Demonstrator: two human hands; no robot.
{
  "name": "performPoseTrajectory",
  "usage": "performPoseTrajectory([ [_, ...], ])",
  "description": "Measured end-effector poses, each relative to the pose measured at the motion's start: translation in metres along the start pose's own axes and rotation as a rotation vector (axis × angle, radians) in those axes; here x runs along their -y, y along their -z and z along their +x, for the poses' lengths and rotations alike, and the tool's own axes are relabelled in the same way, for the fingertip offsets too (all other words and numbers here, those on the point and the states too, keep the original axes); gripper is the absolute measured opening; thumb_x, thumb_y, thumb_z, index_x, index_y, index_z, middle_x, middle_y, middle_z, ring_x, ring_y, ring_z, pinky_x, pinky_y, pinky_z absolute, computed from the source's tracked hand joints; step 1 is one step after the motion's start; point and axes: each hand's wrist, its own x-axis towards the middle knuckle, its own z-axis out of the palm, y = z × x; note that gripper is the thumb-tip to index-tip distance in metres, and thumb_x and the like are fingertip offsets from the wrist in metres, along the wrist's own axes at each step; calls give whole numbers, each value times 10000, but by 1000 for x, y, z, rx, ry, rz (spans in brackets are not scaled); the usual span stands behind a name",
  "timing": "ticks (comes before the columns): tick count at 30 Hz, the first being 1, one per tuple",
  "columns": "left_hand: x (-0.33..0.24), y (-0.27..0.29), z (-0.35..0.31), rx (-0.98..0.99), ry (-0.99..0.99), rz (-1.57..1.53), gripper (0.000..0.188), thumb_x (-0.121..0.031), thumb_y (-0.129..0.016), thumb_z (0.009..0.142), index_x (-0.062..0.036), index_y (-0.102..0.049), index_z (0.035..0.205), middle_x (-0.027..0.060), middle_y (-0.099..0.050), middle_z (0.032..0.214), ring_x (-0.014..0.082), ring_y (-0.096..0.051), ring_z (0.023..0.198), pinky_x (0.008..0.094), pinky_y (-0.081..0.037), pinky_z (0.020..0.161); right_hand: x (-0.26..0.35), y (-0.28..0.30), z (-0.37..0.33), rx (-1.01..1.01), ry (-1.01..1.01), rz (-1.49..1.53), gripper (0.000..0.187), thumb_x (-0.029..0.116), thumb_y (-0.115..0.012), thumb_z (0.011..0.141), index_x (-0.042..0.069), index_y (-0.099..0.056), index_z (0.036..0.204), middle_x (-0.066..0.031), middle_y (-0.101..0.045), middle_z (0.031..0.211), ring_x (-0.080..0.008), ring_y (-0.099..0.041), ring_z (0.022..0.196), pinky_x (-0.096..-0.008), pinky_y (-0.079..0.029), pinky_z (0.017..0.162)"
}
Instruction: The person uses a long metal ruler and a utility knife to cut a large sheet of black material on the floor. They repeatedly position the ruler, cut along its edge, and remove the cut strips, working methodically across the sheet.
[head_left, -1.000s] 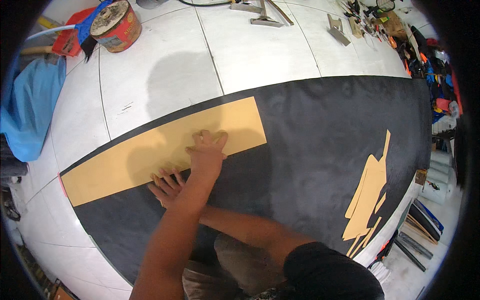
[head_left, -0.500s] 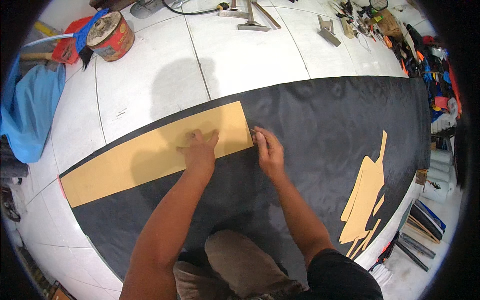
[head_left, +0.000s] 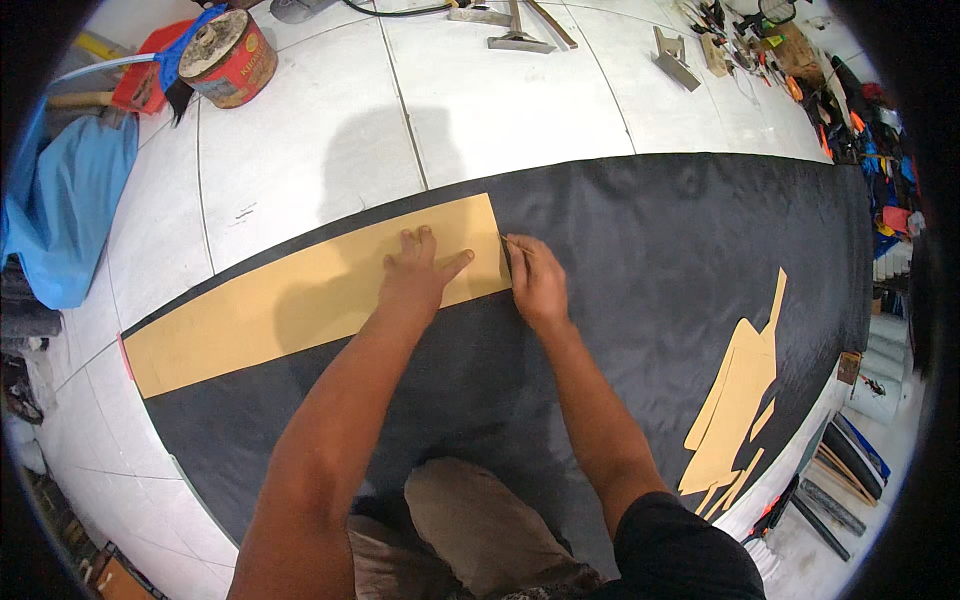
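Note:
A long tan cardboard strip (head_left: 225,315) lies on a wide black sheet (head_left: 640,250), close to the sheet's far edge. My left hand (head_left: 412,280) rests on the strip with fingers spread, pressing near its right part. At the strip's right end, my right hand (head_left: 540,288) pinches a thin light-brown pen-like stick (head_left: 517,243). The stick's tip is at or very near the strip's short edge; whether it touches is too small to tell.
Several smaller tan cardboard pieces (head_left: 735,400) lie on the sheet at right. White floor tiles (head_left: 290,150) surround it. A red can (head_left: 228,60) and blue cloth (head_left: 70,210) stand far left. Metal tools (head_left: 518,40) lie at the back; clutter (head_left: 885,180) lines the right.
My right hand has moved a little farther away along the strip's right edge. My left hand has shifted slightly right on the strip, its fingers flatter. The whole view has also shifted a little.

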Motion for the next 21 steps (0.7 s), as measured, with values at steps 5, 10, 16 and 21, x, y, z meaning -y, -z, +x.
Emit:
performPoseTrajectory([
  [5,-5,11,1,66,34,8,863,-10,-633,904,-469,-314,1562,243,-211,1634,461,-238,1508,564,-428,1116,1,1,3,30,24,-28,163,88,-590,984,-3,-663,1098,-199,-691,1101,-389,-666,1032,-440,-537,890],
  [10,-3,8,3,56,24,-8,923,7,-675,876,-478,-296,1564,239,-196,1640,454,-243,1507,566,-433,1115,-5,1,0,117,154,-158,208,103,-594,977,20,-641,1162,-192,-671,1171,-383,-646,1073,-453,-535,887],
  [16,-5,16,1,101,38,13,957,-38,-752,834,-457,-300,1567,243,-197,1637,449,-263,1498,554,-447,1110,-5,7,-9,152,155,-142,182,87,-599,959,31,-630,1130,-178,-664,1126,-383,-636,1037,-454,-525,888],
  [21,-3,11,1,71,22,14,979,-36,-775,806,-432,-306,1570,238,-200,1638,450,-269,1494,539,-454,1106,-6,6,-10,133,170,-191,186,91,-598,965,22,-637,1134,-174,-668,1090,-376,-638,1015,-457,-521,879],
])
